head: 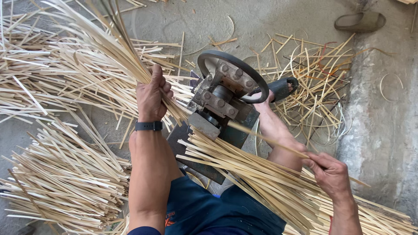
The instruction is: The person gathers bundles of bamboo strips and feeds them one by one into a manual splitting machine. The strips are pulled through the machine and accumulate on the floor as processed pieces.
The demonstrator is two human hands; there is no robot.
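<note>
We clamp our left hand (150,98) around the strip bundle (104,48) left of the splitting machine (224,98), feeding it, while our right hand (330,173) pinches one exiting strip (265,139).

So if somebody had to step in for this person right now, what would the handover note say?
Left hand: gripping a bundle of bamboo strips beside the hand-wheel machine.
Right hand: pinching a single strip that runs out of the machine.
Done, by the look of it: strips heaped on the lap.
Left: the bundle in the left hand. More strips lie on the floor.
</note>
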